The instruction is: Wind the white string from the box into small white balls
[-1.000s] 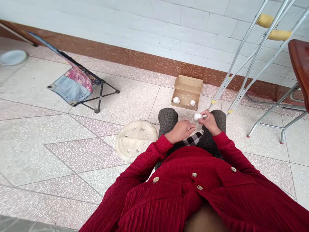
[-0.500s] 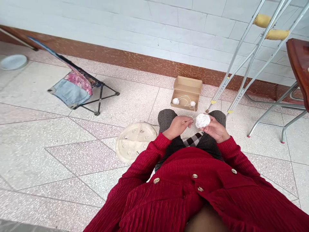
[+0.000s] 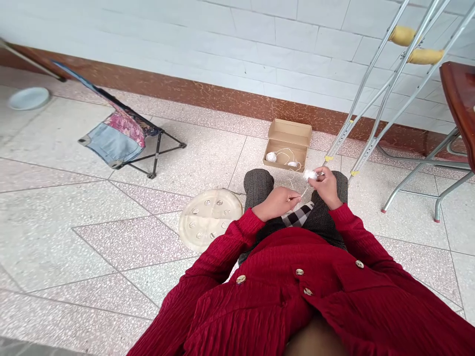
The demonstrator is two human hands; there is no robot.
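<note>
My right hand (image 3: pixel 325 188) is shut on a small ball of white thread (image 3: pixel 310 174), and its fingers hide much of the ball. My left hand (image 3: pixel 276 203) pinches a thin white thread (image 3: pixel 297 185) between finger and thumb, a little apart from the ball. The thread runs up from my hands to an open cardboard box (image 3: pixel 287 129) on the floor beyond my knees. Two more white thread balls (image 3: pixel 271 157) lie in the box, joined by loose strands.
A round cream plastic lid with several holes (image 3: pixel 208 220) lies left of my knees. A folding chair (image 3: pixel 124 136) and a white plate (image 3: pixel 28 98) stand further left. A pair of metal crutches (image 3: pixel 371 101) leans on the tiled wall at right, beside a wooden-topped stool (image 3: pixel 460 94).
The thread ball has gone from lying open on my right palm to being pinched in the fingers, and it has moved up. My left hand has stayed nearly in place.
</note>
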